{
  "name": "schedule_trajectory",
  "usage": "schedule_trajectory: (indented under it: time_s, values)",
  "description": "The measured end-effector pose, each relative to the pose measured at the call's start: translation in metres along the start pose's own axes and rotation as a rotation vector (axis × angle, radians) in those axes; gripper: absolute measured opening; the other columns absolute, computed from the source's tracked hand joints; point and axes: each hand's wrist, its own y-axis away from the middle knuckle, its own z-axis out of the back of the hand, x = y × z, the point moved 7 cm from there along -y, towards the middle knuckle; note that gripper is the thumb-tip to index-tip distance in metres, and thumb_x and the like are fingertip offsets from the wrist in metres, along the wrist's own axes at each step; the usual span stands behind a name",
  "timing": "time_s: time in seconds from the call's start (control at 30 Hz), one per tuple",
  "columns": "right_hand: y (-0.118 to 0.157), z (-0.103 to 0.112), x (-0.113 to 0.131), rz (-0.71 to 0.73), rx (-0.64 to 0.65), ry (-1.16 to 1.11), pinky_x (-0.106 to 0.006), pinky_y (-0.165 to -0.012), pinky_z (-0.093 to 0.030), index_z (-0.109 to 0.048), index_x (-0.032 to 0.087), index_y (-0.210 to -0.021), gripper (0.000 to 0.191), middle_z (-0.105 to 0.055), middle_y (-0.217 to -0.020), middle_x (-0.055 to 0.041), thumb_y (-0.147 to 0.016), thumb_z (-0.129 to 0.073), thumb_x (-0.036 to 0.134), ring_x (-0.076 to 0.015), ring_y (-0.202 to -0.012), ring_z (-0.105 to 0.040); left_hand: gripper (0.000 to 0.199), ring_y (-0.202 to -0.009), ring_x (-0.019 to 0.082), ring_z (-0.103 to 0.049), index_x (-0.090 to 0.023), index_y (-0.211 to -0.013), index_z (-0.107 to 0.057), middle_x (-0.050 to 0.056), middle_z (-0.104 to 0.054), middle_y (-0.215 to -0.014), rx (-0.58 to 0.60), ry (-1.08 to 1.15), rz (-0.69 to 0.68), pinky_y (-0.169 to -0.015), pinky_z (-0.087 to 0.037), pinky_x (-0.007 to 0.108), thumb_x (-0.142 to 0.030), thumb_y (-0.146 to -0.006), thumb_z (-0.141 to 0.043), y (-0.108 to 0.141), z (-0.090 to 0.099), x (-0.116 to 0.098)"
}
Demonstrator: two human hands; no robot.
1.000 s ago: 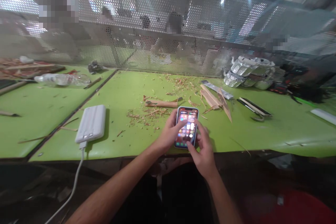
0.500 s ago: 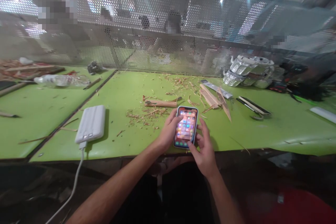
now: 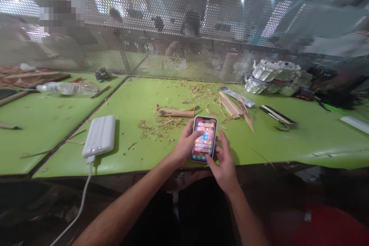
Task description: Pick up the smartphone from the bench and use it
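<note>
A smartphone (image 3: 205, 147) with a lit screen of app icons and a pale case stands tilted at the table's front edge. My left hand (image 3: 186, 144) grips its left side, and the thumb lies over the screen. On the other side, my right hand (image 3: 224, 163) holds the lower right edge, its thumb at the bottom of the screen and its fingers curled by the side. Just behind the phone lies a whittled wooden stick (image 3: 177, 113) among wood shavings (image 3: 164, 124).
On the left rests a white power bank (image 3: 99, 134) with a cable (image 3: 83, 196) hanging off the edge. Wood pieces (image 3: 230, 105), a ruler-like strip (image 3: 238, 97) and foil-wrapped objects (image 3: 272, 77) lie at right. A plastic bottle (image 3: 69, 88) lies far left; perforated metal mesh (image 3: 161, 54) stands behind.
My left thumb has moved slightly down and to the right over the phone screen. The right hand and the things on the table look the same.
</note>
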Motion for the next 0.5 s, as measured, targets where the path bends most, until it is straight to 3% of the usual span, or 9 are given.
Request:
schedule_trajectory:
  time_s: [0.23,0.5]
  values:
    - [0.0000,0.0003,0.0044,-0.011,-0.004,0.008,-0.044,-0.096,-0.061,-0.030,0.034,-0.162,0.075,-0.053,-0.147,-0.0137,-0.096,-0.065,0.037,-0.0270,-0.113,-0.071,0.040,-0.090,0.022,-0.070,-0.023,-0.117,-0.066,0.006,-0.073,-0.110,-0.032,-0.019,0.026,-0.076,-0.059,0.032,-0.024,-0.077,-0.069,-0.0005,0.0041,0.0025]
    - [-0.0007,0.0005,0.0040,-0.027,-0.002,0.040,-0.043,-0.097,-0.061,-0.033,0.035,-0.160,0.070,-0.050,-0.151,-0.0125,-0.097,-0.065,0.035,-0.0260,-0.115,-0.069,0.041,-0.074,0.019,-0.068,-0.021,-0.119,-0.061,0.004,-0.073,-0.094,-0.022,0.039,0.046,-0.065,-0.054,0.028,-0.024,-0.078,-0.064,0.0000,0.0013,0.0017]
